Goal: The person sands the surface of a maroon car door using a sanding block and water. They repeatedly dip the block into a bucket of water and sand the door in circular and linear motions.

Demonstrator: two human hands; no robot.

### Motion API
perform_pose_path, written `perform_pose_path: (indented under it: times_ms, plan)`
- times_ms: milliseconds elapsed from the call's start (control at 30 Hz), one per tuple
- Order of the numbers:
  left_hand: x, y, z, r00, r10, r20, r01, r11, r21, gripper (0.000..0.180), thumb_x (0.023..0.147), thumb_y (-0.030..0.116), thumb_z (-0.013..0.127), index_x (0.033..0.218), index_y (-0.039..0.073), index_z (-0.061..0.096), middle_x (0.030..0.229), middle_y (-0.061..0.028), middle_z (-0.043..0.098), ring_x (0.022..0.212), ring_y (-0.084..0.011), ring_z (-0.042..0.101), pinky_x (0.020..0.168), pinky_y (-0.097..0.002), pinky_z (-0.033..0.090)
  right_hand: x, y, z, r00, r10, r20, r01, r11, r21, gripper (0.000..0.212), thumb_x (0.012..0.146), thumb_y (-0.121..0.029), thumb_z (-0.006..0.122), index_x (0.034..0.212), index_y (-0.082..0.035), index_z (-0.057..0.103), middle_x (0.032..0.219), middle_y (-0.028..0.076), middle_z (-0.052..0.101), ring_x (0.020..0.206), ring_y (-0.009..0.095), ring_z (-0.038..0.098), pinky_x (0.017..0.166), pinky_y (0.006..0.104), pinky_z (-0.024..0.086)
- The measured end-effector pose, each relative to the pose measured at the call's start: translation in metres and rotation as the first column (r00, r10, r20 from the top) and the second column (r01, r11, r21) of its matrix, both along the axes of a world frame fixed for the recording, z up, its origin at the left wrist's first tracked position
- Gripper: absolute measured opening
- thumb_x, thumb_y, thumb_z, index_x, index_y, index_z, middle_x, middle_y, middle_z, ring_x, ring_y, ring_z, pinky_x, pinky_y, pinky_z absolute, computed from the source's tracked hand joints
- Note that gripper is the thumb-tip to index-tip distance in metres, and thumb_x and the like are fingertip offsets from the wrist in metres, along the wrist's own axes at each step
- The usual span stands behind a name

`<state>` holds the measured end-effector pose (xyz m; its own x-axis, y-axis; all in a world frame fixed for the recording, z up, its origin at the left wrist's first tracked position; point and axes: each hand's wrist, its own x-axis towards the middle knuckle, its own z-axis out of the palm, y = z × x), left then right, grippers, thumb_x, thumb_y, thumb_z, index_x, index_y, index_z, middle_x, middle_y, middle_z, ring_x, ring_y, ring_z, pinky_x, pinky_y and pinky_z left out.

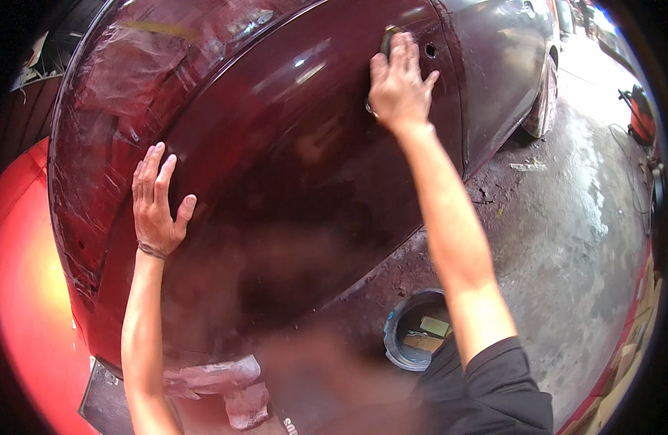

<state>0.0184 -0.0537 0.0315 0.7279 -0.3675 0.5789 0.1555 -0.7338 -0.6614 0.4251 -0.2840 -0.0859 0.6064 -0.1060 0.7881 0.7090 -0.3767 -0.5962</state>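
A glossy dark red car door (276, 196) fills the middle of the view, its surface wet-looking with light streaks. My right hand (401, 90) reaches to the door's upper right, fingers laid over a small dark pad (387, 41) with a yellowish edge. Most of that pad is hidden under the fingers. Close by, a round hole (430, 50) opens in the panel. On the left, my left hand (156, 203) rests against the door below the window, fingers stretched out and thumb apart, holding nothing. A dark band circles its wrist.
Wrinkled clear film covers the car window (131, 80). On the floor stands a bucket (393, 346) of dark water with a pale green block (434, 325) and a brown piece (423, 342). A red panel (22, 290) curves at left; an orange-and-black object (640, 116) stands far right.
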Motion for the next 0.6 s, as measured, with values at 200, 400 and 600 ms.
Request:
perform_pose_path:
  times_ms: [200,400,600]
  plan:
    - [-0.006,0.0,0.002,0.999,0.031,-0.005,-0.031,0.999,0.005,0.068,0.112,0.046,0.06,0.166,0.006,0.049,0.175,-0.0229,0.045,0.163,-0.0425,0.042,0.135,-0.0565,0.032,-0.091,0.074,-0.006,0.999,0.042,0.025,-0.046,0.98,0.195,0.082,0.12,-0.052,0.037,0.177,0.005,0.023,0.186,0.027,0.02,0.173,0.045,0.016,0.133,0.0759,0.008]
    - [-0.002,-0.005,0.0,0.999,0.04,0.002,-0.04,0.999,0.014,0.072,0.107,0.043,0.067,0.166,0.007,0.048,0.176,-0.021,0.043,0.163,-0.0424,0.041,0.134,-0.0583,0.032,-0.033,0.038,0.006,0.998,0.062,-0.028,-0.057,0.987,0.153,0.082,0.12,-0.052,0.032,0.179,0.003,0.018,0.187,0.024,0.02,0.174,0.042,0.018,0.136,0.0724,0.003]
    - [-0.005,-0.003,-0.001,0.999,0.041,0.009,-0.041,0.999,0.015,0.069,0.109,0.044,0.064,0.165,0.007,0.049,0.174,-0.0211,0.045,0.163,-0.0424,0.042,0.133,-0.0582,0.033,0.024,-0.006,-0.007,0.996,0.055,-0.07,-0.058,0.997,-0.048,0.079,0.118,-0.048,0.031,0.178,0.002,0.021,0.188,0.019,0.02,0.175,0.036,0.019,0.137,0.071,0.009]
